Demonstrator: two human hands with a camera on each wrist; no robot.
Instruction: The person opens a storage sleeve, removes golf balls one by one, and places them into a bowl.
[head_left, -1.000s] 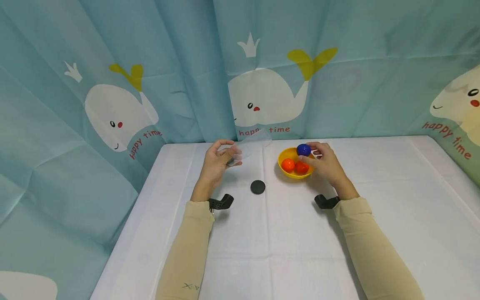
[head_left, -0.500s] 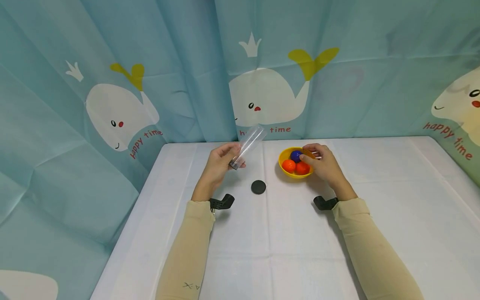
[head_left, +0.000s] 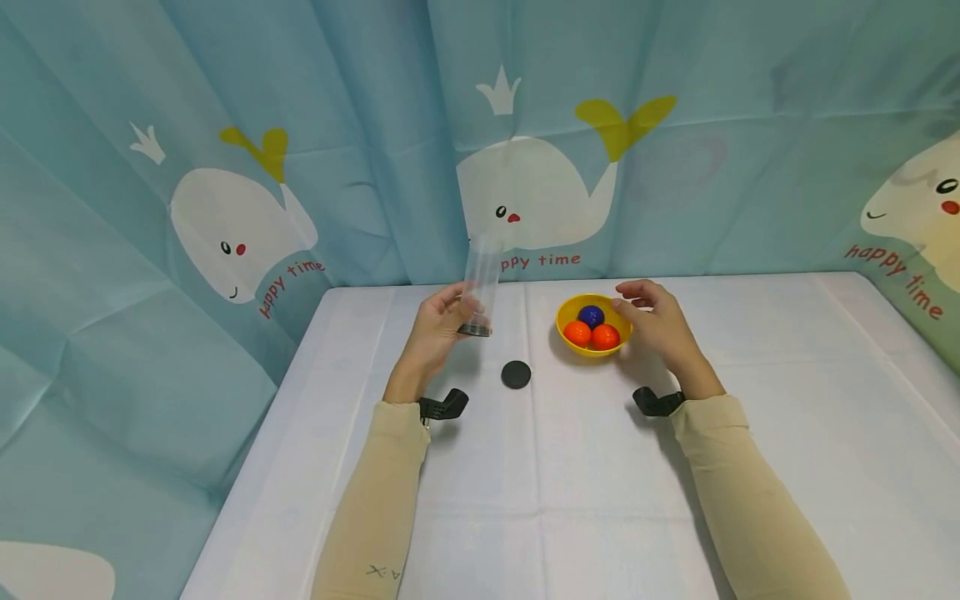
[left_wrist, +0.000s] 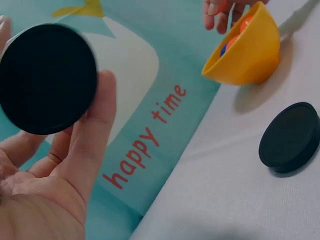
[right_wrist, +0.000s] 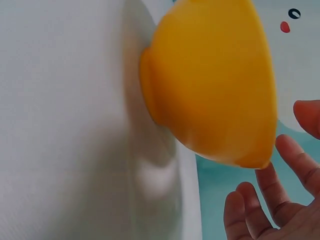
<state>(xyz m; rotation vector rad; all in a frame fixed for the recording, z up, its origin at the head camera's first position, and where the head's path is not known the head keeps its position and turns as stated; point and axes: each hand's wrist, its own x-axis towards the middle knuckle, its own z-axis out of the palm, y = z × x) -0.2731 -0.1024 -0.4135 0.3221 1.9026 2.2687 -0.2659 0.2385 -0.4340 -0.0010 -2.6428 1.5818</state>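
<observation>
My left hand (head_left: 435, 329) holds a clear tube (head_left: 482, 279) nearly upright above the table, fingers and thumb round its lower end. The tube's black round base (left_wrist: 47, 77) faces the left wrist camera. A yellow bowl (head_left: 592, 353) contains a blue ball (head_left: 591, 316) and two orange balls (head_left: 577, 333). At the bowl's right rim is my right hand (head_left: 663, 329), its fingers apart and nothing held between them. The right wrist view has these fingers close to the bowl's edge; whether they touch it I cannot tell.
A black round disc (head_left: 516, 374), like a lid, lies flat on the white table (head_left: 600, 500) between the hands. Behind the table's far edge hangs a blue curtain (head_left: 390, 167) printed with whales.
The right hand has lowered the blue ball into the bowl, let it go and drawn back to the right. The tube in my left hand has swung from tilted to nearly upright.
</observation>
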